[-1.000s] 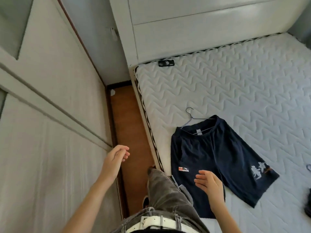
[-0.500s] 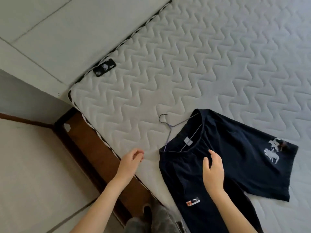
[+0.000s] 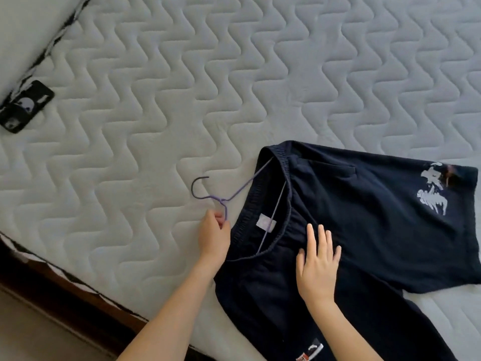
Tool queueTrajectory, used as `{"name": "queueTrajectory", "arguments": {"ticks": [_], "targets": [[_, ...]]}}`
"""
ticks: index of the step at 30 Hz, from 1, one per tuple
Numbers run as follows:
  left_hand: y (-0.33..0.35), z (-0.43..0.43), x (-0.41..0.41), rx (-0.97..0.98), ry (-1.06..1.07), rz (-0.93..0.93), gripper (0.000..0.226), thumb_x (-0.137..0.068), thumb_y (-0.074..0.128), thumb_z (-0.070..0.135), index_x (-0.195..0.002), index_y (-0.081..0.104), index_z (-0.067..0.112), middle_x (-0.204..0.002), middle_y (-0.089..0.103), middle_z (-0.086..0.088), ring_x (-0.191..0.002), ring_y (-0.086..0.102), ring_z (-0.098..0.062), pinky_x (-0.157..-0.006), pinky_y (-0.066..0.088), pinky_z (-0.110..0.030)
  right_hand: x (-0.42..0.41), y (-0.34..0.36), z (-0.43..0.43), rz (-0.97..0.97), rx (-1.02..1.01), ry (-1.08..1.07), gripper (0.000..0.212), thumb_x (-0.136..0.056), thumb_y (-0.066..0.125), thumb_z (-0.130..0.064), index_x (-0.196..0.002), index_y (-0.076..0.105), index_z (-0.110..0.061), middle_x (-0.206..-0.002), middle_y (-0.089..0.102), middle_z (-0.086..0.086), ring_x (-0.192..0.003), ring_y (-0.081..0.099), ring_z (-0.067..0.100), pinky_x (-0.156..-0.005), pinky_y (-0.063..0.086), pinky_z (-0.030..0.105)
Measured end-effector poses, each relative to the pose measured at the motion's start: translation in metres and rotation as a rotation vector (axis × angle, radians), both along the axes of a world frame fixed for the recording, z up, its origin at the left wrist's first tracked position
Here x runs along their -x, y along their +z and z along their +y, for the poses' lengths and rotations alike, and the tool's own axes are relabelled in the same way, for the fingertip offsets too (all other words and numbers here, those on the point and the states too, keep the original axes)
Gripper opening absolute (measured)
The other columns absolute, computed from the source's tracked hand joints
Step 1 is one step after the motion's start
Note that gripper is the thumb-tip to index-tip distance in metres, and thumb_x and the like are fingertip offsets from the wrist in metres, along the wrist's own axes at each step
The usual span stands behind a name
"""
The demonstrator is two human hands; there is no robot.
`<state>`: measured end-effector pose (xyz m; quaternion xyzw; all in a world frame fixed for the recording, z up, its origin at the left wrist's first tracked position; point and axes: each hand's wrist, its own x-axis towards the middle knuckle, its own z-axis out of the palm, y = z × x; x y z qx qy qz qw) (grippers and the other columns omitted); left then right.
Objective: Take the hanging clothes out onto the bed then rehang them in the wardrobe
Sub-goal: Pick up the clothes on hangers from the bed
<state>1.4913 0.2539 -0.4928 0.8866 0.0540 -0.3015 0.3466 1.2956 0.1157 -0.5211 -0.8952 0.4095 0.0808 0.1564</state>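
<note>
A: Where are the shorts [image 3: 351, 238]?

B: Flat on the mattress [image 3: 182, 100], near its edge, waistband open. A purple hanger [image 3: 221, 199] runs through the waistband, its hook lying out on the quilting.

A: And the hands?

B: The left hand [image 3: 213, 238] pinches the hanger's neck just below the hook, fingers closed on the wire. The right hand [image 3: 317, 261] lies spread on the dark cloth beside the waistband, gripping nothing (palm down, fingers apart).

A: Anything else?

B: A phone [image 3: 24, 109] rests well apart at the mattress's far corner.
</note>
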Motion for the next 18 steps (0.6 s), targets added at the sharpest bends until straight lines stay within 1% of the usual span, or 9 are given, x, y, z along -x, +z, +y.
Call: {"name": "queueTrajectory", "arguments": {"ticks": [2, 4, 5, 6, 8, 10, 13, 15, 18], "targets": [[-0.002, 0.002, -0.005, -0.005, -0.091, 0.009, 0.002, -0.092, 0.054, 0.013, -0.094, 0.055, 0.012, -0.089, 0.060, -0.003, -0.073, 0.053, -0.015, -0.058, 0.037, -0.020, -0.001, 0.001, 0.001, 0.008, -0.007, -0.003, 0.060, -0.093, 0.032, -0.028, -0.151, 0.029, -0.015, -0.157, 0.029, 0.013, -0.146, 0.022, 0.031, -0.115, 0.020, 0.056], [0.004, 0.004, -0.009, -0.023, -0.145, 0.012, 0.010, -0.093, 0.048, 0.013, -0.087, 0.052, 0.008, -0.088, 0.056, -0.008, -0.069, 0.047, -0.016, -0.055, 0.033, -0.023, -0.002, 0.005, 0.001, 0.024, -0.013, 0.001, 0.059, -0.093, 0.031, -0.029, -0.151, 0.029, -0.015, -0.156, 0.030, 0.012, -0.146, 0.023, 0.031, -0.114, 0.021, 0.056], [0.008, 0.003, -0.009, -0.013, -0.131, 0.032, 0.013, -0.094, 0.044, 0.013, -0.083, 0.049, 0.007, -0.084, 0.054, -0.009, -0.067, 0.046, -0.017, -0.054, 0.034, -0.024, -0.002, 0.008, -0.001, 0.027, -0.021, 0.000, 0.059, -0.094, 0.032, -0.028, -0.151, 0.030, -0.016, -0.156, 0.031, 0.012, -0.146, 0.024, 0.030, -0.114, 0.022, 0.055], [0.014, 0.001, -0.010, 0.035, -0.084, 0.074, 0.014, -0.094, 0.041, 0.012, -0.082, 0.046, 0.007, -0.080, 0.053, -0.009, -0.065, 0.044, -0.018, -0.053, 0.035, -0.025, -0.003, 0.012, -0.002, 0.021, -0.033, -0.005, 0.058, -0.094, 0.035, -0.027, -0.151, 0.030, -0.016, -0.155, 0.032, 0.011, -0.146, 0.024, 0.030, -0.115, 0.022, 0.055], [0.031, -0.006, -0.011, 0.226, 0.060, 0.209, 0.016, -0.092, 0.036, 0.005, -0.079, 0.043, 0.011, -0.067, 0.045, -0.005, -0.056, 0.038, -0.016, -0.049, 0.032, -0.024, -0.003, 0.020, -0.004, -0.013, -0.080, -0.025, 0.056, -0.096, 0.042, -0.020, -0.150, 0.031, -0.017, -0.156, 0.033, 0.010, -0.146, 0.024, 0.027, -0.117, 0.020, 0.053], [0.052, -0.017, -0.013, 0.421, 0.161, 0.329, 0.023, -0.092, 0.035, 0.002, -0.076, 0.046, 0.013, -0.056, 0.032, 0.001, -0.047, 0.026, -0.010, -0.043, 0.019, -0.023, -0.003, 0.032, -0.006, -0.054, -0.128, -0.051, 0.056, -0.096, 0.045, -0.017, -0.150, 0.031, -0.017, -0.156, 0.033, 0.007, -0.147, 0.023, 0.023, -0.119, 0.017, 0.048], [0.095, -0.032, -0.004, 0.558, 0.119, 0.367, 0.029, -0.097, 0.038, 0.008, -0.071, 0.048, 0.013, -0.050, 0.024, 0.006, -0.043, 0.017, -0.009, -0.046, 0.012, -0.027, -0.001, 0.060, -0.008, -0.141, -0.169, -0.099, 0.055, -0.097, 0.044, -0.015, -0.150, 0.031, -0.015, -0.156, 0.033, 0.004, -0.147, 0.022, 0.017, -0.121, 0.014, 0.040], [0.127, -0.038, 0.008, 0.589, 0.058, 0.343, 0.030, -0.099, 0.039, 0.010, -0.070, 0.045, 0.014, -0.050, 0.024, 0.007, -0.044, 0.017, -0.009, -0.043, 0.013, -0.025, 0.000, 0.088, -0.007, -0.231, -0.217, -0.141, 0.054, -0.098, 0.043, -0.016, -0.151, 0.031, -0.015, -0.156, 0.032, 0.000, -0.147, 0.020, 0.011, -0.121, 0.014, 0.036], [0.189, -0.041, 0.026, 0.638, 0.005, 0.335, 0.028, -0.099, 0.040, 0.010, -0.072, 0.046, 0.012, -0.050, 0.024, 0.006, -0.044, 0.016, -0.009, -0.041, 0.014, -0.022, 0.006, 0.146, -0.002, -0.405, -0.335, -0.273, 0.051, -0.100, 0.042, -0.019, -0.150, 0.032, -0.017, -0.153, 0.034, -0.006, -0.143, 0.020, 0.003, -0.118, 0.019, 0.027]]}}
